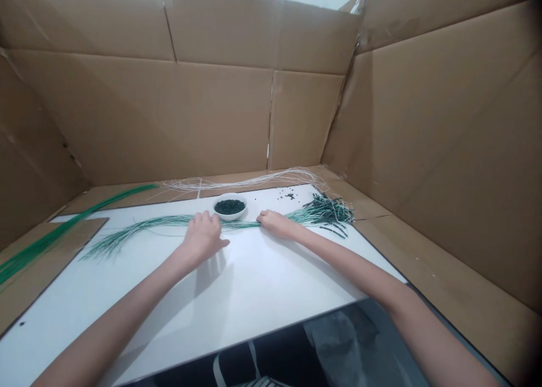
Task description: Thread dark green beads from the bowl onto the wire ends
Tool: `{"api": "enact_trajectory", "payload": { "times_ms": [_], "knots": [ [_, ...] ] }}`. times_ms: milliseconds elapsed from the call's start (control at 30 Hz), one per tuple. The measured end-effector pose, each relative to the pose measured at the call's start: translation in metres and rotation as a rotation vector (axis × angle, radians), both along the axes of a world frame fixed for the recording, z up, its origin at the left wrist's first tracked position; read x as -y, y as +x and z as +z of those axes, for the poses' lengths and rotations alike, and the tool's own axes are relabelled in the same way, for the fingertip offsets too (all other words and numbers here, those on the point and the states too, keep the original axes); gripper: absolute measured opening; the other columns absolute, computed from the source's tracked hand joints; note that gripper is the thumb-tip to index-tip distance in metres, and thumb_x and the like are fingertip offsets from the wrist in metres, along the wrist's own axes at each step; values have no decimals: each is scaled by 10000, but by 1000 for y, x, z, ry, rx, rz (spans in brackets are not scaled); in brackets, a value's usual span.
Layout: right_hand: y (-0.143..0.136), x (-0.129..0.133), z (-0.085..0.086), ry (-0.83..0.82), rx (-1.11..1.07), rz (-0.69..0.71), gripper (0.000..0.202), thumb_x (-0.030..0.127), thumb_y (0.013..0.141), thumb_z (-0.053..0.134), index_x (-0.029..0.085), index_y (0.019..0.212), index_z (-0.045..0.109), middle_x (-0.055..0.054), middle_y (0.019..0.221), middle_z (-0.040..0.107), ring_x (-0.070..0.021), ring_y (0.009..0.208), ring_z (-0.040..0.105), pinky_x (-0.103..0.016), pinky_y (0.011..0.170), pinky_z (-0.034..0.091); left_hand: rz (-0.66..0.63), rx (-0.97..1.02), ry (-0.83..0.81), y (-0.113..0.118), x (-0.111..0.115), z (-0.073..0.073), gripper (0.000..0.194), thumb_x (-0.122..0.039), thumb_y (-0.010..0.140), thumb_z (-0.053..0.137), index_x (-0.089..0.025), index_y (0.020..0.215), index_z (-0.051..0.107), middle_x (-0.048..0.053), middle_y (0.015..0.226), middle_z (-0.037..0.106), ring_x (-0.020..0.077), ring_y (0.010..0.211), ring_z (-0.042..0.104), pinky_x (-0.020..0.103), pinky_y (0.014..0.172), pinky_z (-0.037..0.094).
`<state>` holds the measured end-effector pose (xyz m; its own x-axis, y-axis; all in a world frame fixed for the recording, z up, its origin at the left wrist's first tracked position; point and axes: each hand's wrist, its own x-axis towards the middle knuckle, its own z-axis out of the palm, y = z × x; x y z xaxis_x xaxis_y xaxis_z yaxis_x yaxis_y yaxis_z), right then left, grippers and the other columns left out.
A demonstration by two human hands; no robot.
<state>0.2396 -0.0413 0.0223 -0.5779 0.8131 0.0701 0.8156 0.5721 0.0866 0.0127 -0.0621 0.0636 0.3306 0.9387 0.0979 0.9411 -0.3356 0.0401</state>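
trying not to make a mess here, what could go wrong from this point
The left hand is close to the bowl of dark beads; a nudge might spill it. The green strands run just in front and could snag its rim if lifted. Loose beads near their right end might get scattered.

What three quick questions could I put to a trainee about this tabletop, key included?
1. What does the white bowl hold? A) white strands B) small dark beads C) clear water
2. True or false: the loose white strands lie beyond the bowl, as seen by the person.
3. Which hand is nearer the dark clustered ends of the green strands?

Key: 1 B; 2 true; 3 the right hand.
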Motion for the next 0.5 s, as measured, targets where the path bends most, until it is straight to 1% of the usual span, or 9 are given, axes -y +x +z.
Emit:
{"api": "enact_trajectory", "payload": {
  "times_ms": [67,100,133,167,200,267,367,433,500],
  "knots": [
    [-4,3,-4,13,18,0,238,32,788,369,74,946,542,-151,943,556,-220,871,510,-313,734,377,-259,50,-5,23,8,-3,370,-348,659,562,-134,955,498,191,1056,519,339,1069,442,430,877,370],
    [-5,5,-6,21,25,-2,245,39,786,366,60,968,528,-166,954,544,-235,877,496,-335,737,375,-379,67,-29,35,7,-6,342,-276,676,538,-135,983,485,178,1079,512,309,1069,449,397,877,380],
    [-6,7,-9,27,29,-3,251,56,786,371,49,993,513,-176,966,532,-250,882,484,-353,737,374,-468,70,-34,46,4,-9,367,-197,675,508,-126,1032,461,173,1115,497,287,1076,450,374,878,383],
    [-7,9,-11,32,33,-5,263,72,785,378,40,1017,498,-184,976,523,-261,885,473,-367,738,374,-521,55,-38,56,-1,-13,408,-140,666,484,-112,1071,437,176,1130,489,273,1069,456,361,874,387],
    [-7,11,-12,36,34,-7,278,83,784,381,34,1037,484,-187,984,515,-268,888,464,-377,740,374,-541,41,-36,64,-8,-18,435,-107,669,458,-96,1102,416,182,1126,491,262,1050,469,352,866,391],
    [-5,14,-13,44,34,-14,303,80,775,378,28,1062,460,-190,997,504,-274,894,453,-387,748,374,-540,4,-58,73,-23,-29,435,-96,691,426,-64,1124,400,192,1069,523,251,978,513,346,824,413],
    [-2,14,-8,42,15,-26,302,42,751,359,58,1037,452,-170,990,500,-261,889,457,-378,742,382,-535,-23,-52,73,-43,-42,304,-94,743,361,-69,1024,474,183,986,551,241,915,538,348,795,427],
    [1,13,-3,9,-15,-26,288,26,734,359,91,997,456,-147,975,501,-241,853,478,-355,713,392,-541,-49,-50,69,-50,-46,254,-79,757,327,-79,928,515,171,922,567,231,868,551,343,783,430],
    [3,11,2,-50,-72,-18,281,17,720,372,113,970,459,-125,968,504,-214,804,503,-325,688,396,-555,-78,-63,68,-52,-45,238,-74,760,321,-85,877,528,158,874,580,222,817,564,332,758,437]
  ]
}}
